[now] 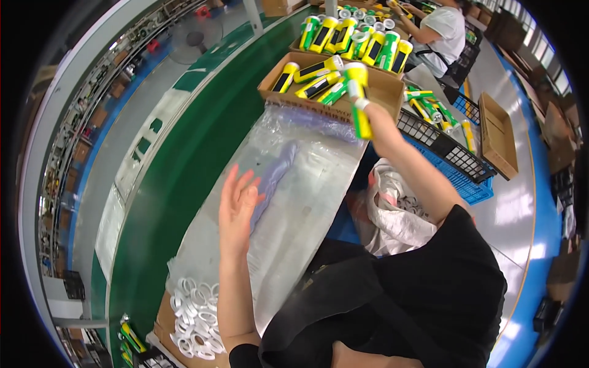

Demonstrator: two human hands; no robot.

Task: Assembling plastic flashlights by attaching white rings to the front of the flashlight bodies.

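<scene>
Factory floor, green and blue, runs beside a long tabletop (202, 153) covered with clear plastic bags (288, 184). At its far end the right hand (368, 113) holds a yellow-and-green flashlight (358, 101), fingers wrapped around its barrel, over a cardboard box (380, 92) of the same lights. The left hand (236, 205) hovers above the plastic, fingers spread, holding nothing. White rings (196, 319) sit near. Lowering the flashlight lengthwise beside its neighbours should keep the row tidy; the free palm can steady the slippery bags.
</scene>
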